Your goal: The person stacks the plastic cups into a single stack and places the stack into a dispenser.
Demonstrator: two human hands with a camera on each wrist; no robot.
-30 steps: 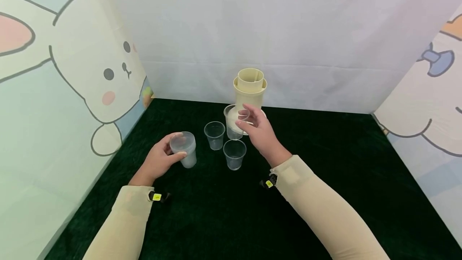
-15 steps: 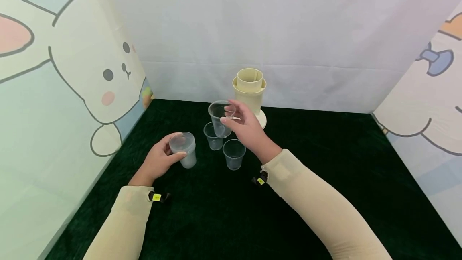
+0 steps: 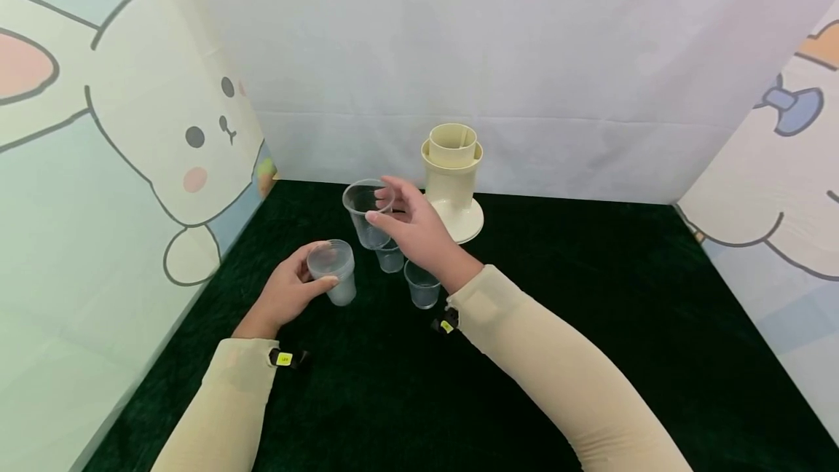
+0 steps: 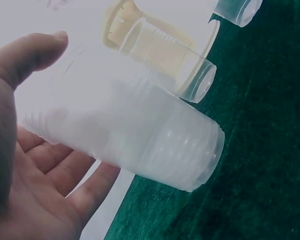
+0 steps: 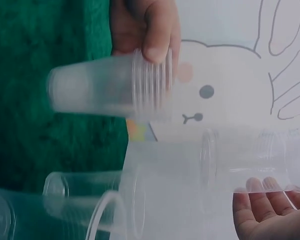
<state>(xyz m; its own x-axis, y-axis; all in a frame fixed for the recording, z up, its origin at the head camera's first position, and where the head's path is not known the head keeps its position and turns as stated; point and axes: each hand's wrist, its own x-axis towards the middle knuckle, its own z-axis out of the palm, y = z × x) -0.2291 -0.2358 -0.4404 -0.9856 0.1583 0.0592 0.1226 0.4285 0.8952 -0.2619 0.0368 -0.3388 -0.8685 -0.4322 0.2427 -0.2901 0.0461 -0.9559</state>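
My left hand grips a stack of nested clear plastic cups, thumb and fingers round its sides. In the left wrist view, the stack shows several ridges. My right hand holds a single clear plastic cup by its side, raised above the table behind the stack. Partly hidden beneath that cup is one standing clear cup. Another clear cup stands nearer, its rim partly covered by the right wrist. The right wrist view shows the held cup above the right fingers.
A cream cylindrical holder with a round base stands near the back wall. Dark green cloth covers the table. A white curtain rises behind, with cartoon-printed panels at both sides.
My right hand has carried its cup leftward from in front of the cream holder to above the rear standing cup, close to the stack. The left hand and its stack have stayed in place.
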